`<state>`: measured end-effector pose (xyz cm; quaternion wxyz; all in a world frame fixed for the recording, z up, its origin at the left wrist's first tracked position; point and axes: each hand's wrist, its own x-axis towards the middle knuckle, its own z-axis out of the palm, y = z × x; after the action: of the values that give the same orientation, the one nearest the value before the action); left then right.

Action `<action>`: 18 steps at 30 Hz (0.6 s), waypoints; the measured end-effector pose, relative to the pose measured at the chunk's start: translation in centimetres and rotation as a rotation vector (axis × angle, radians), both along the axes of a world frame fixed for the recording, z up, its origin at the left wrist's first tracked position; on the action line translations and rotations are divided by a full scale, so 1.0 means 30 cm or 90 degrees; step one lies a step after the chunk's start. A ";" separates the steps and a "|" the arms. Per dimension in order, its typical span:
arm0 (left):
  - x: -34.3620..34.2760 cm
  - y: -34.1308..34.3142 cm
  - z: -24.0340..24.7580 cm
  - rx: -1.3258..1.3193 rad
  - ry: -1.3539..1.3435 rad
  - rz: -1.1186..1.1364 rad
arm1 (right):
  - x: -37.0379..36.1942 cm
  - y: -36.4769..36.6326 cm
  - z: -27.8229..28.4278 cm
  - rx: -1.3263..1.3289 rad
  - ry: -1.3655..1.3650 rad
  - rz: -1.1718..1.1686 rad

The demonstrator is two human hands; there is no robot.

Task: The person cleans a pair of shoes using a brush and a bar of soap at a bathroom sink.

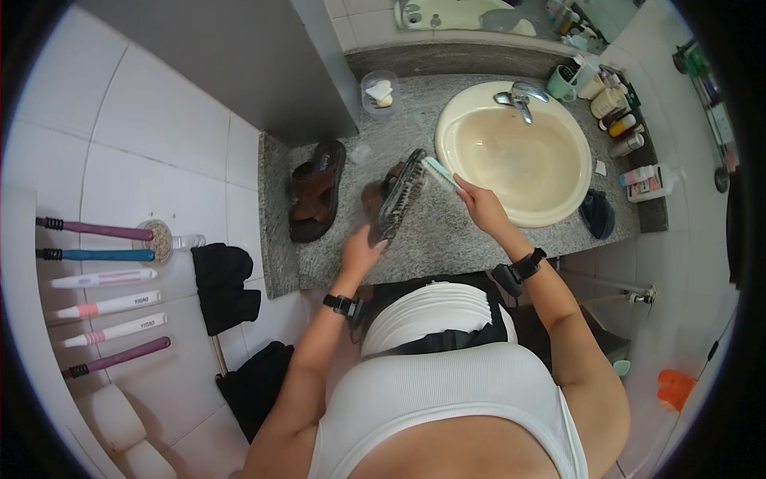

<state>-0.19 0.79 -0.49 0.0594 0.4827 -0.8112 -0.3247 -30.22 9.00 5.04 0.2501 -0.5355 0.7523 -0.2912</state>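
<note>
Step in hand: looks like scrubbing the sole of a sandal with a brush. Left hand (364, 251), center of frame, fingers closed round the lower end of the dark sandal (401, 196); sandal is tilted up over the gray stone table (427, 243), sole facing right, brown straps on the left side. Pale streaks on the tread, probably suds or bristle marks, can't tell. Right hand (481, 205), just right of center, closed round the handle of a light green brush (439, 171); white bristles face the upper end of the sole, touching or just beside it, contact not clear.

Second sandal (317, 191) lies on the table left of the held one, straps showing. Cream basin (527, 218) right of the brush, faucet (523, 101) at its upper edge; no stream visible.

Next move calls for, I'd judge: firm left grip at the lower end, bristles pressed flat on the tread, strokes run along the sole's length. Wet sole could slip or twist under pressure; basin is near for rinsing.
</note>
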 end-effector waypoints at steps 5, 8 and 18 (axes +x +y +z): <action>0.050 0.020 -0.037 0.016 0.160 0.152 | -0.082 0.134 -0.102 0.084 0.067 0.083; 0.046 0.027 0.023 0.116 0.245 0.190 | -0.088 0.178 -0.167 0.137 0.094 0.129; 0.057 0.113 0.194 0.642 0.538 0.373 | -0.232 0.337 -0.118 0.068 -0.037 0.112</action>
<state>1.53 4.19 5.34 0.2228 0.4825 -0.3071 -0.7895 -37.17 19.12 1.50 0.3244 -0.5767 0.7093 -0.2430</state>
